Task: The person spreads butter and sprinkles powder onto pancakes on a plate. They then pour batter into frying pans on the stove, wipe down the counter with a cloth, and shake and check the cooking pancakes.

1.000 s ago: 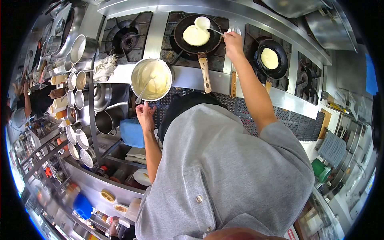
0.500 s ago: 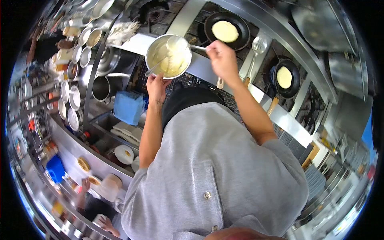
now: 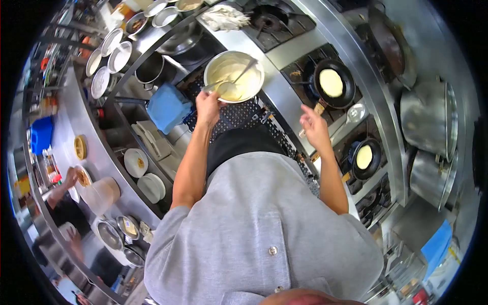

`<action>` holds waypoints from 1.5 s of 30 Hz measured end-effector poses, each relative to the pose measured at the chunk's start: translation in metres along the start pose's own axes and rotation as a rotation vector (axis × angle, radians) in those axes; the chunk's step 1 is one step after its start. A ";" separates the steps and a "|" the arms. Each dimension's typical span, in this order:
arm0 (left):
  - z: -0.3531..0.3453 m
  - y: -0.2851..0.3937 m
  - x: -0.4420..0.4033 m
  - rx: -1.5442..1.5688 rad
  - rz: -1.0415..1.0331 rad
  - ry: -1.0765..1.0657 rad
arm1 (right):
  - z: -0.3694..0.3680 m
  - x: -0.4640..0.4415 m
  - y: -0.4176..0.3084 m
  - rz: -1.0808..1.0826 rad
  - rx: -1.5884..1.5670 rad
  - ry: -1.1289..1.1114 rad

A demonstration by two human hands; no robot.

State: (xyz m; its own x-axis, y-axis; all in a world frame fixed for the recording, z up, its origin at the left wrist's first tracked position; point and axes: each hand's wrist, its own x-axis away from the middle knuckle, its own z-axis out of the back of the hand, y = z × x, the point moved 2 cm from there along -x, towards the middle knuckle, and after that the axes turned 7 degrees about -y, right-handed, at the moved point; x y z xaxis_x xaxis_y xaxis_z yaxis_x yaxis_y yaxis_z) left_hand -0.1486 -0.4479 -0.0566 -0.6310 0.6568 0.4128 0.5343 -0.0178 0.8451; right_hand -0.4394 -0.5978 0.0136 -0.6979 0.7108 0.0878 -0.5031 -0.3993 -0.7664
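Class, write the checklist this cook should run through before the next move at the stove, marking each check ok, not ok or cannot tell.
1. Bowl steadied: ok; the left hand grips the near side of the bowl.
2. Right hand free: ok; the right hand holds no tool, its fingers partly spread.
3. Batter left: ok; pale batter shows in the bowl.
4. Both pans filled: ok; the larger pan and the smaller pan each hold one pale round.
5. Undersides browned: cannot tell; only the tops show.
6. Bowl resting on the counter: cannot tell; it hides what is beneath it.
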 end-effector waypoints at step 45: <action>0.320 -0.049 0.454 -0.548 -0.016 1.664 | -0.390 0.108 -0.318 1.176 0.092 -1.410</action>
State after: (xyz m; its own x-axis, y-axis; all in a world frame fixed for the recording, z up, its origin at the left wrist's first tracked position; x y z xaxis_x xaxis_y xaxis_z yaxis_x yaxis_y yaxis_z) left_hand -0.2813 0.0929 -0.0191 -0.6746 -0.7380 -0.0146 0.5093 -0.4796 0.7146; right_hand -0.1557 -0.1685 0.0190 -0.5013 -0.8644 0.0376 0.5150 -0.3330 -0.7898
